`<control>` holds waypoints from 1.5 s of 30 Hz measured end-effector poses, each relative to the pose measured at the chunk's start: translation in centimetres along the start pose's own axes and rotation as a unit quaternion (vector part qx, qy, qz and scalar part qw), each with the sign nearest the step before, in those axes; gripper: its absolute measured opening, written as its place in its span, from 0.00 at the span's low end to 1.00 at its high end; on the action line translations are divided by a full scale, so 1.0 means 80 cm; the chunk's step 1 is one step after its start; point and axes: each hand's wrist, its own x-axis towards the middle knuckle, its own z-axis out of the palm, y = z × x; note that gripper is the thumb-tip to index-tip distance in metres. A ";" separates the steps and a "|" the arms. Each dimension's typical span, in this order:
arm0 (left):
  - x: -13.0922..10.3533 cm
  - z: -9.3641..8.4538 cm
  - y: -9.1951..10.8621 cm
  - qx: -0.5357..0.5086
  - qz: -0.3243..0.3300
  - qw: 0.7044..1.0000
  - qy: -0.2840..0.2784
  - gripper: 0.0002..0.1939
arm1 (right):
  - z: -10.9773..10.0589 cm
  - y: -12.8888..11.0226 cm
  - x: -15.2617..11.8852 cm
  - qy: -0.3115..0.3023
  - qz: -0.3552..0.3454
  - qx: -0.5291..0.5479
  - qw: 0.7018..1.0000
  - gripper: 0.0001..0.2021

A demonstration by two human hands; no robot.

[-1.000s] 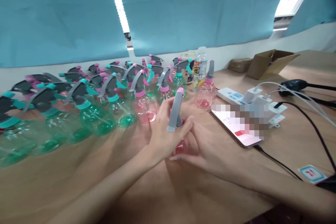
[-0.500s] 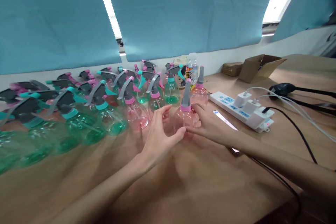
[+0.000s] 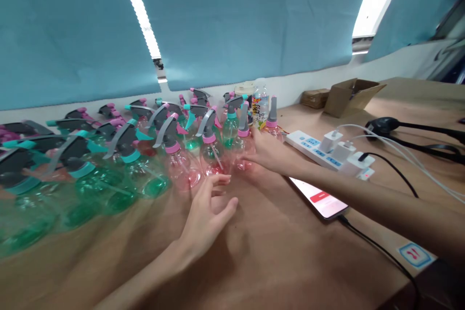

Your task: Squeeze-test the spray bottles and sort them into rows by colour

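Observation:
A clear pink spray bottle [image 3: 242,149] with a grey trigger head and pink collar stands upright at the end of a row. My right hand [image 3: 268,151] is closed against its right side, the fingertips partly hidden behind it. Lower down, my left hand [image 3: 208,215] hovers above the table with its fingers apart and nothing in them. Nearest to it are another pink spray bottle [image 3: 215,157] and a third pink one [image 3: 181,169]. Behind my right hand, one more pink bottle [image 3: 272,126] is partly covered.
Several green spray bottles [image 3: 150,177] fill the left side. To the right lie a lit phone [image 3: 323,198], a power strip [image 3: 308,147] with chargers, cables and a black strapped object [image 3: 383,128]. Farther back are an open cardboard box [image 3: 350,99] and a clear drink bottle [image 3: 260,101].
My right hand has shifted the pink spray bottle away from me, closer to the row. My left hand has drawn back from it, down and left. The phone shows more fully.

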 end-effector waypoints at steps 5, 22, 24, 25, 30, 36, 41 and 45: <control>0.005 0.002 0.004 -0.005 0.004 1.000 -0.008 0.12 | 0.006 -0.002 0.013 -0.018 0.036 -0.012 0.999 0.34; 0.025 0.024 -0.001 -0.090 -0.016 0.996 -0.023 0.14 | -0.050 0.065 -0.030 0.104 0.129 0.107 0.980 0.15; 0.029 0.026 0.003 -0.091 -0.007 0.996 -0.024 0.13 | -0.040 0.078 -0.021 0.123 0.152 0.119 0.974 0.22; 0.030 0.027 0.005 -0.091 -0.001 0.996 -0.024 0.13 | -0.035 0.083 -0.015 0.127 0.155 0.129 0.971 0.24; 0.034 0.031 0.014 -0.087 0.012 0.996 -0.020 0.13 | -0.012 0.092 0.016 0.107 0.135 0.188 0.967 0.19; 0.034 0.037 0.019 -0.098 0.019 0.995 -0.025 0.11 | -0.015 0.089 0.020 0.122 0.132 0.207 0.962 0.18; 0.034 0.031 0.023 -0.088 0.018 0.996 -0.023 0.10 | -0.051 0.068 -0.012 0.150 0.120 0.183 0.964 0.20; 0.034 0.018 0.031 -0.079 0.034 0.996 -0.010 0.12 | -0.069 0.025 -0.056 0.125 0.082 0.184 0.971 0.18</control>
